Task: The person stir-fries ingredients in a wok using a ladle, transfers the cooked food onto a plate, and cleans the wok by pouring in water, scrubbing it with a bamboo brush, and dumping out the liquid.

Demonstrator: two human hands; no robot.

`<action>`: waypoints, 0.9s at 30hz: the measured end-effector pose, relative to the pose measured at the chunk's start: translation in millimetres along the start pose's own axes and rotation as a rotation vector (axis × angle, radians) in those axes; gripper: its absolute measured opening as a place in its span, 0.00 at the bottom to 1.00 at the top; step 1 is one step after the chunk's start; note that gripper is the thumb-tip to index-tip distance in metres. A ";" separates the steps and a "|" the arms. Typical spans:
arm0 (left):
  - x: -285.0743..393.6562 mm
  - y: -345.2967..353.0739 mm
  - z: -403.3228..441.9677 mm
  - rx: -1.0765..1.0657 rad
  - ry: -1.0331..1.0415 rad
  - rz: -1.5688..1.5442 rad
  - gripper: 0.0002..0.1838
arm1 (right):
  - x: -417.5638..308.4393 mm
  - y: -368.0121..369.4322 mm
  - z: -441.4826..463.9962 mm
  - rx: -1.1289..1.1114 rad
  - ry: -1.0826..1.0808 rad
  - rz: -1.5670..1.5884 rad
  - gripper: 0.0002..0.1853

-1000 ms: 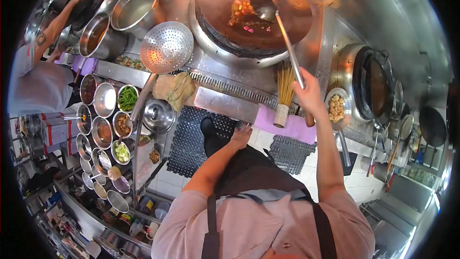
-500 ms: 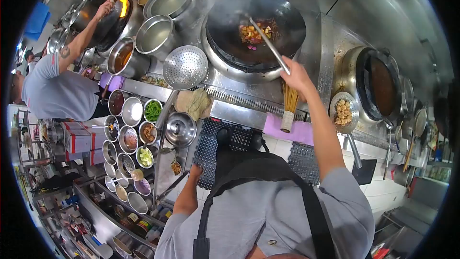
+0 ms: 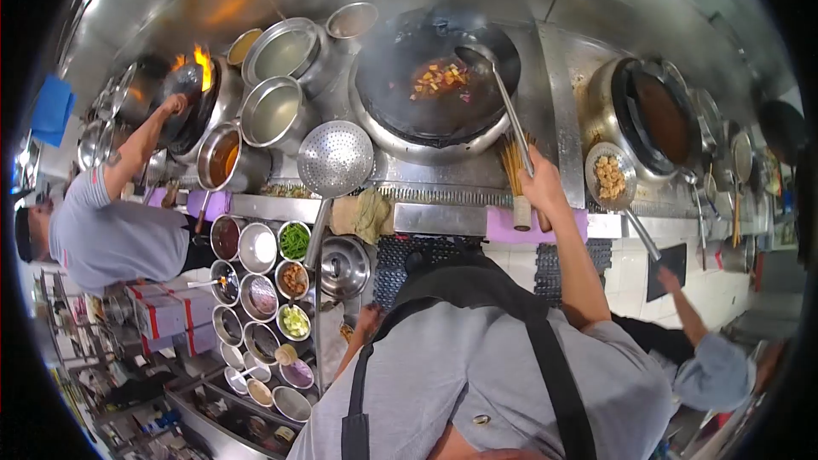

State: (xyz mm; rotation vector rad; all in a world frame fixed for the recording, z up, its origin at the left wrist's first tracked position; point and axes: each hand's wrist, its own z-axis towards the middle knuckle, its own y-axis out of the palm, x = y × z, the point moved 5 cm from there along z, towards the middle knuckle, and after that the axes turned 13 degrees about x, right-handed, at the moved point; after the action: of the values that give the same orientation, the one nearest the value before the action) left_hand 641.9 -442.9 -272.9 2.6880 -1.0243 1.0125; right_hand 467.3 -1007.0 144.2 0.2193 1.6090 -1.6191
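Observation:
My right hand is wrapped round the long handle of a metal ladle, whose bowl is over the right part of a large black wok. Diced food lies in brown liquid in the wok, and thin smoke rises from it. A bamboo brush stands just left of my right hand. My left hand hangs low by my side, right of the lidded pot; its fingers are too small and unclear to read.
A perforated skimmer rests left of the wok, near bowls of ingredients. Another skimmer holds fried pieces by the right wok. One co-worker works at a flaming wok on the left; another person is at lower right.
The flames behind my wok are gone. The ladle's bowl, out of clear sight half a second ago, shows at the wok's right. Another person has appeared at lower right.

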 end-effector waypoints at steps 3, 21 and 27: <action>35.0 -29.7 26.4 0.084 -0.095 -0.034 0.10 | -0.1 11.0 10.5 0.017 0.050 -0.062 0.32; 284.6 39.0 -74.0 0.416 0.834 0.294 0.05 | 446.5 -185.1 -88.3 0.032 0.635 -1.022 0.43; 383.7 98.6 -99.2 0.637 1.059 0.925 0.39 | 405.3 -137.9 -152.7 -0.221 0.979 0.206 0.15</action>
State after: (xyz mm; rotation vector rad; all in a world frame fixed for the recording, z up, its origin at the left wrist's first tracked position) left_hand 738.7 -703.8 26.1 1.2468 -1.7743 2.7996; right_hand 53.8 -1061.5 -36.6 1.1520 2.3494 -1.1951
